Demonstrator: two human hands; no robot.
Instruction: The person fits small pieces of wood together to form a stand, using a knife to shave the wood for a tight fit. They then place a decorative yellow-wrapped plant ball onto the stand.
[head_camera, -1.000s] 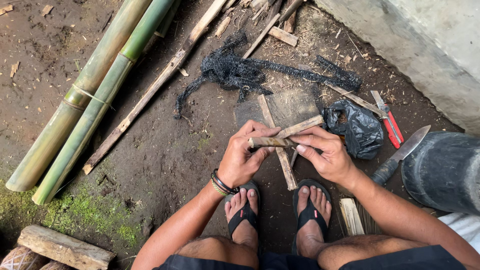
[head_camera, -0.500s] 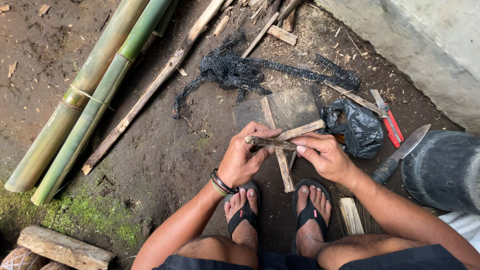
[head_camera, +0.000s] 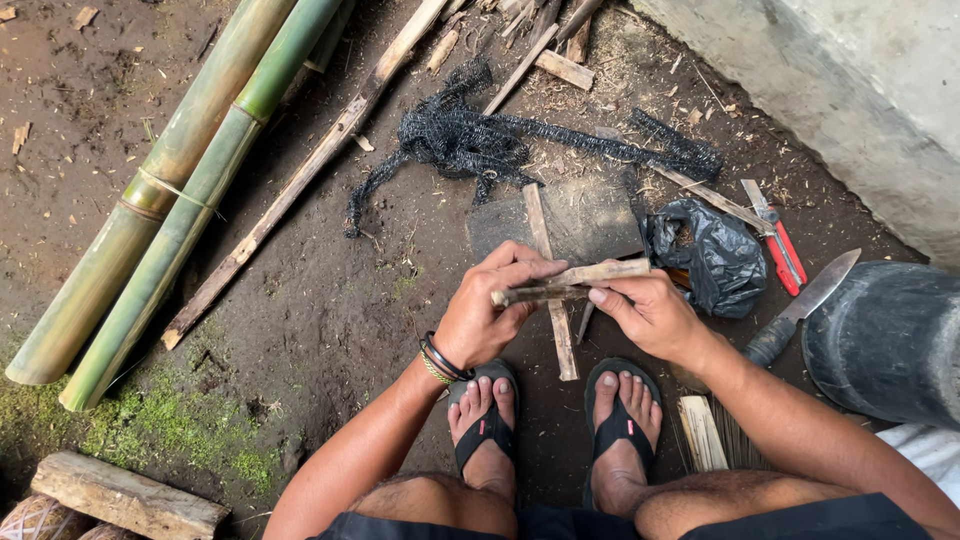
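Left hand (head_camera: 487, 322) curled shut around one end of a thin, dark stick (head_camera: 540, 293), thumb and fingers wrapped over it. Right hand (head_camera: 650, 313) pinches the same stick from the other side, fingertips pressed together on it. The stick is held level above the bare dirt ground (head_camera: 330, 320), just over the feet in black sandals (head_camera: 490, 425).

A paler wood strip (head_camera: 600, 272) crosses right behind the stick; whether the right hand grips it too cannot be made out.

Near the ground's right edge: a crumpled black plastic bag (head_camera: 715, 262), a red-handled cutter (head_camera: 778, 248), and a knife (head_camera: 805, 305) whose handle is partly hidden by the right forearm. A black tub (head_camera: 885, 340) is cut off by the frame. Bamboo poles (head_camera: 190, 190) lie well apart toward the left edge.
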